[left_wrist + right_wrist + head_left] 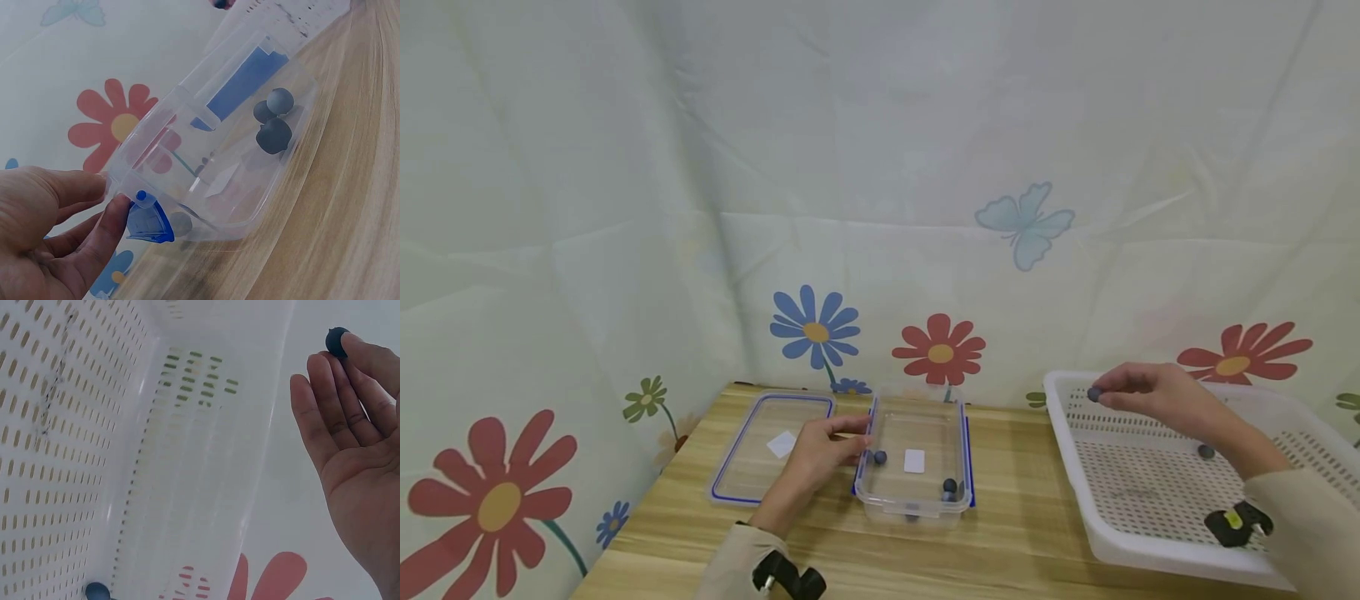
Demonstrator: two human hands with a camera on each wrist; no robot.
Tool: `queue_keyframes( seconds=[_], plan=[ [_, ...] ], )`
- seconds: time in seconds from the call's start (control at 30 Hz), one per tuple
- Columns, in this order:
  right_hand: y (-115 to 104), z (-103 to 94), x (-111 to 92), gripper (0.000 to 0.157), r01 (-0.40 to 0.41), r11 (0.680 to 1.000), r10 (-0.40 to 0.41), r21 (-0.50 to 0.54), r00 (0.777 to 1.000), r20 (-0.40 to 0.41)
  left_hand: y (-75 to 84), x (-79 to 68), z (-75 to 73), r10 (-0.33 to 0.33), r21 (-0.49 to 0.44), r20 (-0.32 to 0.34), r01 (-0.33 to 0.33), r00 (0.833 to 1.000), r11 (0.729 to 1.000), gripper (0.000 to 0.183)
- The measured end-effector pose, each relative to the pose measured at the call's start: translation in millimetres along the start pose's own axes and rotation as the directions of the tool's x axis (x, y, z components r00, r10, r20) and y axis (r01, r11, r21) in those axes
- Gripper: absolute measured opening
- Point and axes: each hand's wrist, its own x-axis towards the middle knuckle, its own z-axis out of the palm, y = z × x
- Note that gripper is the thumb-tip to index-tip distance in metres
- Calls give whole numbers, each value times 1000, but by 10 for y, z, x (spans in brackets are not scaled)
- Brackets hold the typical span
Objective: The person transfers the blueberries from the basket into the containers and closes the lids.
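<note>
My left hand pinches the left rim of a clear plastic food container, beside a blue latch in the left wrist view. Several blueberries lie inside that container, most of them near one end. Over the left part of a white perforated basket, my right hand holds a single blueberry between thumb and fingertip. In the right wrist view its other fingers extend below the berry. Another blueberry sits on the basket floor, close under the right forearm.
A clear lid with a blue seal lies flat on the wooden table, left of the container and partly behind the left hand. Behind the table hangs a pale cloth printed with flowers and a butterfly.
</note>
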Motion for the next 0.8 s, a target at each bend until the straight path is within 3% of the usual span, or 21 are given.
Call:
queue_keyframes(
  seconds=[0.5, 0.8],
  plan=[
    [-298, 143, 94, 31, 45, 998, -44, 32, 999, -11, -2, -18, -3, 8, 2, 1, -8, 1000, 1000, 33],
    [-470, 236, 146, 28, 92, 988, -93, 121, 996, 0, -22, 0, 21, 19, 1, -18, -19, 1000, 1000, 33]
  ],
)
